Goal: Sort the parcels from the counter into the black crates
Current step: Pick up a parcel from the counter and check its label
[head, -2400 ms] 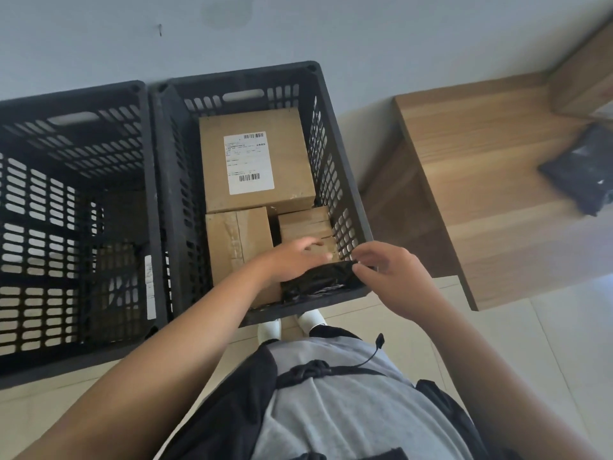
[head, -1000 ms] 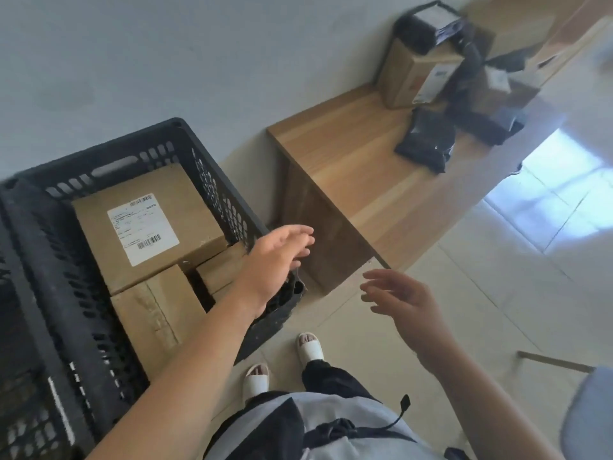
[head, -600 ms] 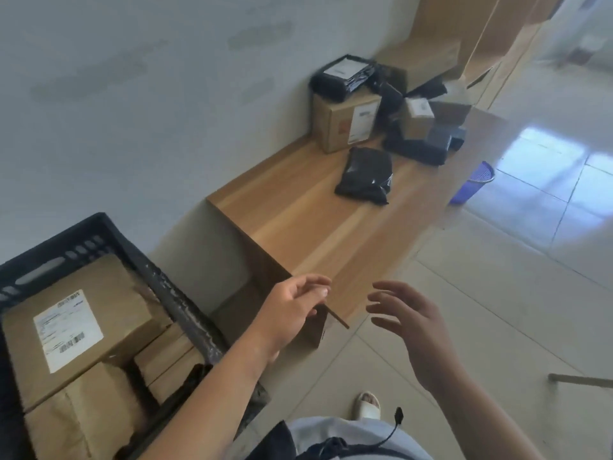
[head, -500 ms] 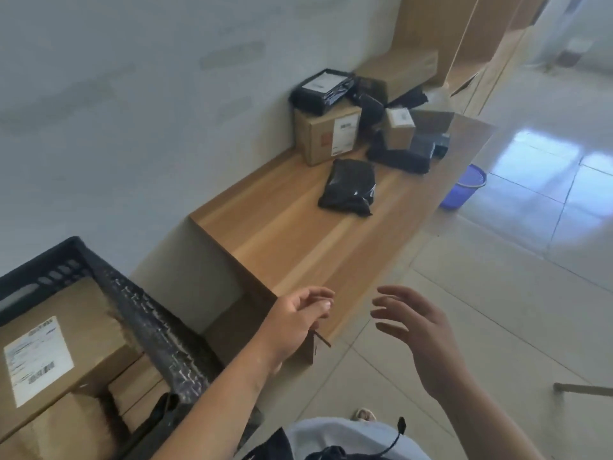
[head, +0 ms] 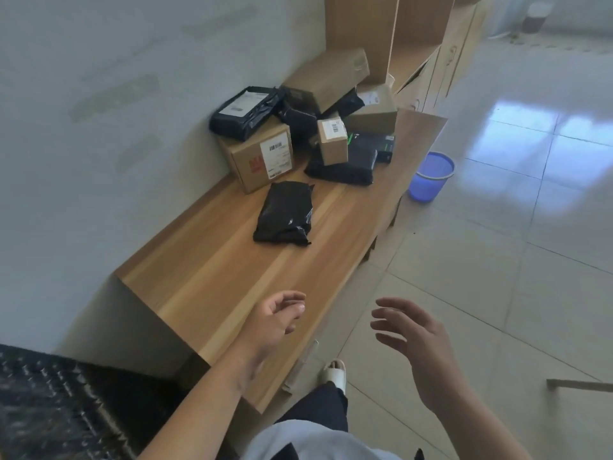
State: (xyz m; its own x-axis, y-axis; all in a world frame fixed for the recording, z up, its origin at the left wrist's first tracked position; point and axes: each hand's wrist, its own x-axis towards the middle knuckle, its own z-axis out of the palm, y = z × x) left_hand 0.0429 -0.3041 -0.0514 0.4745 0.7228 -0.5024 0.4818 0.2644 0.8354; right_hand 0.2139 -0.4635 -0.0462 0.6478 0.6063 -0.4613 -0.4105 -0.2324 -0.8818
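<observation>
A black plastic-wrapped parcel [head: 286,212] lies alone near the middle of the wooden counter [head: 212,277]. Behind it is a pile: a labelled cardboard box [head: 260,157] with a black bag parcel [head: 243,111] on top, a small upright box [head: 332,140], a flat black parcel [head: 345,166] and a long cardboard box [head: 326,79]. My left hand [head: 275,322] hovers empty over the counter's near end, fingers loosely curled. My right hand [head: 414,343] is open over the floor to the right. A corner of a black crate [head: 56,403] shows at bottom left.
A blue waste basket [head: 429,176] stands on the tiled floor beside the counter's far end. Tall wooden cabinets [head: 421,44] rise behind the pile. A grey wall runs along the counter's left side. My sandalled foot [head: 333,370] is by the counter's front edge.
My view has swung from the crates to the counter. Both hands left the black parcel set in the crate and now reach empty toward the counter's parcels.
</observation>
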